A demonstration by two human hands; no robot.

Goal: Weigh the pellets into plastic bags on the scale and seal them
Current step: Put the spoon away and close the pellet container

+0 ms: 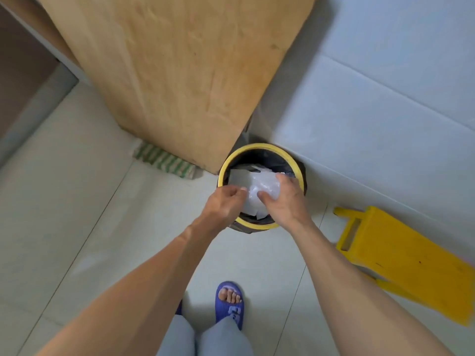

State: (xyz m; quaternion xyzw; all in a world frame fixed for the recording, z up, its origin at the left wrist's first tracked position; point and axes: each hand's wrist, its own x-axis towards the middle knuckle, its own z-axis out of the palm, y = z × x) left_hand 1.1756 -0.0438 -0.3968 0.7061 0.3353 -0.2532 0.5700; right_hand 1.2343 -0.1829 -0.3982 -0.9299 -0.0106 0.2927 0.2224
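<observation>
A wooden board [180, 73] leans over most of the upper view, its lower corner coming down just beside a bin [295, 163] with a yellow rim and a dark liner. The bin stands on a pale tiled floor [64, 201] against a grey wall [385, 98]. To the right a yellow stool [401, 258] lies tipped on the floor; to the left, under the board, a green-striped cloth [164, 160] shows. A blue slipper [230, 304] is at the bottom.

Both hands reach over the bin mouth. The right hand [285, 199] has its fingers curled round a crumpled clear plastic bag [259, 191], gripping it from the right side. The left hand [226, 201] has curled fingers pinching the bag's left edge. The bag sits above or in the bin, over pale paper and other waste; whether it rests on that waste I cannot tell. No scale or pellets are in view.

The bag looks thin, soft and very light, and it bunches under the fingers, so it probably holds little or nothing. Film like this is slippery and tears easily; gathering a fold near the edge between thumb and fingertips should hold it better than a flat press.
</observation>
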